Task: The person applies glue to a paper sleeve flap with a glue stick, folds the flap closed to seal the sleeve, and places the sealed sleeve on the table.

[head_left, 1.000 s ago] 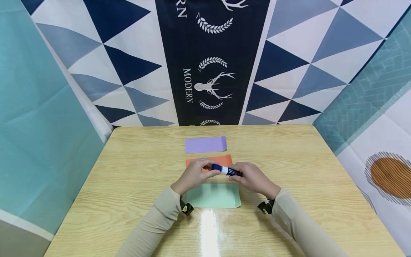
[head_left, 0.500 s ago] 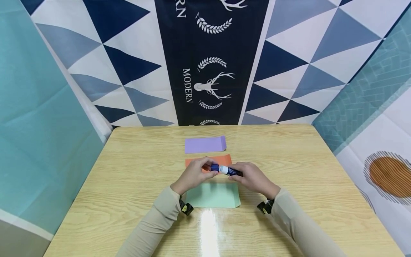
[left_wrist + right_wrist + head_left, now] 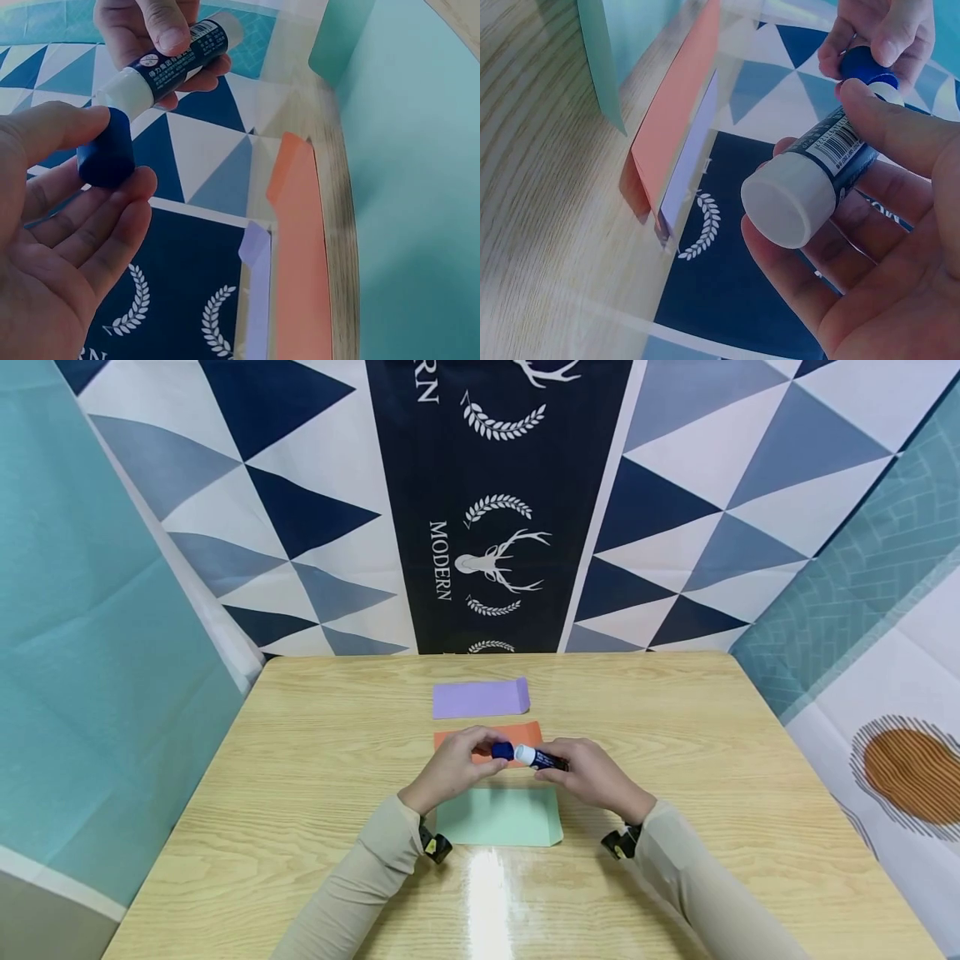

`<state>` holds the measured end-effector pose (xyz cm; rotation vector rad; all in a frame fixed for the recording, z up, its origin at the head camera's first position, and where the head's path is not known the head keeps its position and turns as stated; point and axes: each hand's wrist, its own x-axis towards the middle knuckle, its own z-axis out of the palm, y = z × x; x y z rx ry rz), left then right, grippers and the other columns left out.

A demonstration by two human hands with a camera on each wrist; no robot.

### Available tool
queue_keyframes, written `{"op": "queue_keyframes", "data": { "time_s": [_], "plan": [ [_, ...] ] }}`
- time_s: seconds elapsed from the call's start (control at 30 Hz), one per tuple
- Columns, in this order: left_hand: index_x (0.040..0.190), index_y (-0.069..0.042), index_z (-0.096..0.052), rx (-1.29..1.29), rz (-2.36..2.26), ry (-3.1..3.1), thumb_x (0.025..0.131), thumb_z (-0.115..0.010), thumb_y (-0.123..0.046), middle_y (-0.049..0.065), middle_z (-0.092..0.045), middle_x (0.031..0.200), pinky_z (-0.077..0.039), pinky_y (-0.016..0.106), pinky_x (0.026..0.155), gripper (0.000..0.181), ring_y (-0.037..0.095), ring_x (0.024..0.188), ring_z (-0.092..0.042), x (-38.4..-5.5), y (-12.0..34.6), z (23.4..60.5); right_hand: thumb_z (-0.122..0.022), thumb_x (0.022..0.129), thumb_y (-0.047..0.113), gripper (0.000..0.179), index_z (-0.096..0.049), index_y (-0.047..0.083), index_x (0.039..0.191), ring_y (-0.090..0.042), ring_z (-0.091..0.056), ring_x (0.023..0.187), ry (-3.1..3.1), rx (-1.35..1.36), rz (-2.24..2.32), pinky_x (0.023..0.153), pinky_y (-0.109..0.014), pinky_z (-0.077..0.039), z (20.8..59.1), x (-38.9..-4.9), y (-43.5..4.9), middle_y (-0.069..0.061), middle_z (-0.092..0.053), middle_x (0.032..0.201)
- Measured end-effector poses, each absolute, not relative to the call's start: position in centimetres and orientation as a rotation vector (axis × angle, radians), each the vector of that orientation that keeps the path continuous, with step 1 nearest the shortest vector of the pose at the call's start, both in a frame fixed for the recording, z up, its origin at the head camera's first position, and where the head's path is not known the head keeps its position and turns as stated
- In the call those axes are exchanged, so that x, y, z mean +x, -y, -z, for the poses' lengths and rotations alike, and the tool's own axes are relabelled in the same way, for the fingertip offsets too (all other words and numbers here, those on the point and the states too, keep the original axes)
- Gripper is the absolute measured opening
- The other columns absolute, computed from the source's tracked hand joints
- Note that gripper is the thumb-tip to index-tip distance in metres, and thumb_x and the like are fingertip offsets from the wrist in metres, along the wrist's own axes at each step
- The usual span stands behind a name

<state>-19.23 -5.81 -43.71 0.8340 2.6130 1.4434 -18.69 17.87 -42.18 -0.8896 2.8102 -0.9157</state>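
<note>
Between the two hands, above the tabletop [image 3: 337, 727]: glue stick [image 3: 832, 146], tilted, dark label with barcode, white base sticking out past the right fingers, white collar at the end facing the left hand. Right hand [image 3: 596, 772] has it round the barrel, thumb on one side, fingers on the other, closed to barrel width. Left hand [image 3: 456, 765] pinches the blue cap [image 3: 106, 150] between thumb and fingertips, gap = cap width, other fingers loosely bent. Cap is off-axis, right by the collar; can't tell if the two touch.

Below the grip: orange envelope [image 3: 517, 734], partly hidden by the hands. Person's side of it: light green envelope [image 3: 498, 818]. Beyond the hands: purple envelope [image 3: 476, 698], smaller in view, flap at its right end. All three lie flat, roughly in a column.

Behind each hand: beige sleeve [image 3: 352, 881] with a black wrist unit [image 3: 621, 843] on the inner side. Past the table's far edge: patterned cloth [image 3: 487, 460], navy center strip with stag head and "MODERN", triangles either side. Off to the left of the grip: plain teal cloth [image 3: 97, 610].
</note>
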Motion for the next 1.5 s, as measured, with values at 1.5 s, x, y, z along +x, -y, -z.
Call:
{"op": "queue_keyframes", "data": {
  "time_s": [1.5],
  "plan": [
    [0.095, -0.01, -0.067, 0.611, -0.963, -2.766, 0.083, -0.078, -0.025, -0.005, -0.06, 0.074, -0.039, 0.016, 0.055, 0.022, 0.005, 0.061, -0.05, -23.9, -2.9, 47.6, -0.074, 0.086, 0.015, 0.028, -0.072, 0.003, 0.111, -0.007, -0.05, 0.065, -2.904, -0.725, 1.112, 0.053, -0.022, -0.043, 42.1, -18.9, -20.9, -0.006, -0.072, 0.09]
  ]
}}
